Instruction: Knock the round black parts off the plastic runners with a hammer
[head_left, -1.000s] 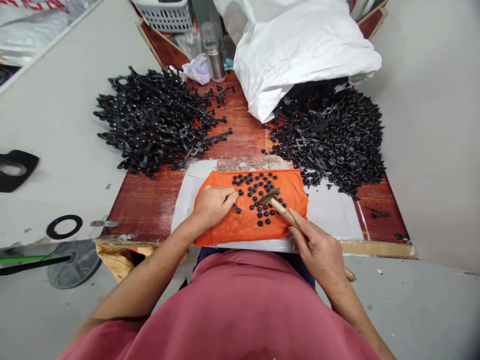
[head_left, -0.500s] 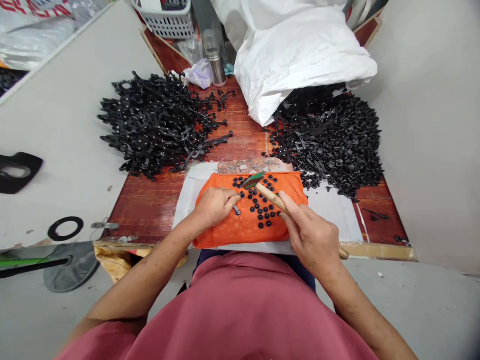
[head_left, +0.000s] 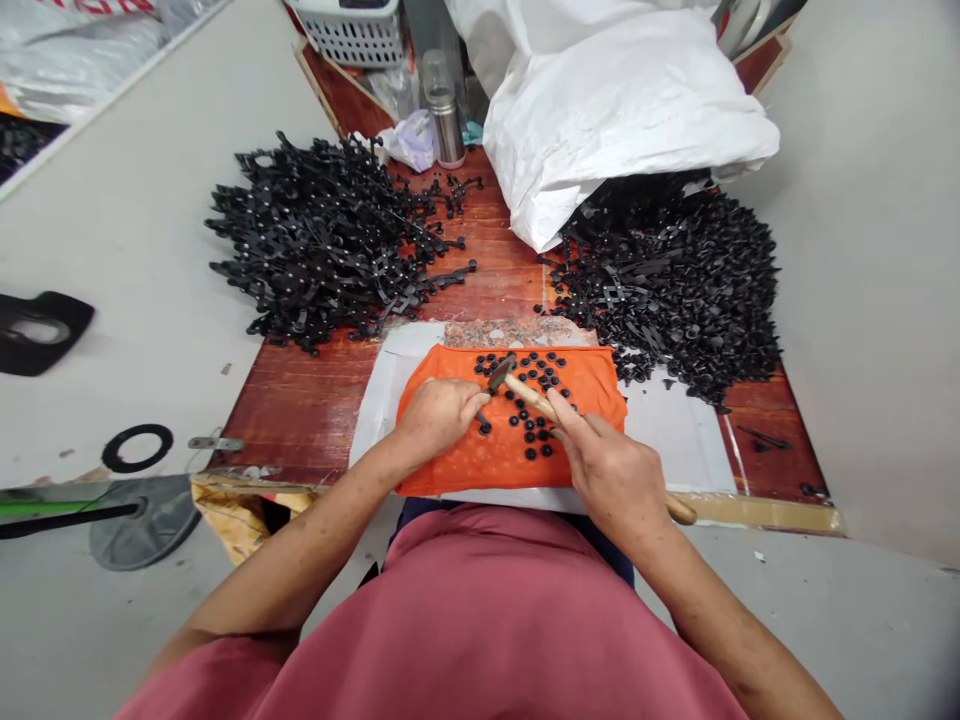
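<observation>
An orange cloth (head_left: 480,455) lies on a white sheet in front of me, with several small black round parts (head_left: 534,408) scattered on it. My left hand (head_left: 436,415) rests on the cloth, fingers pinched on a small black part (head_left: 484,424). My right hand (head_left: 611,480) grips a wooden-handled hammer (head_left: 525,393). Its green head (head_left: 499,372) hovers just above the part held by my left hand.
A heap of black plastic strips (head_left: 322,245) lies at the back left of the red wooden board (head_left: 300,400). Another black heap (head_left: 675,270) lies at the right under a white sack (head_left: 615,100). A metal flask (head_left: 448,125) and a basket (head_left: 349,30) stand behind.
The hammer head swung from the middle of the cloth up and left, and now sits over the part in my left hand. My left hand stayed put.
</observation>
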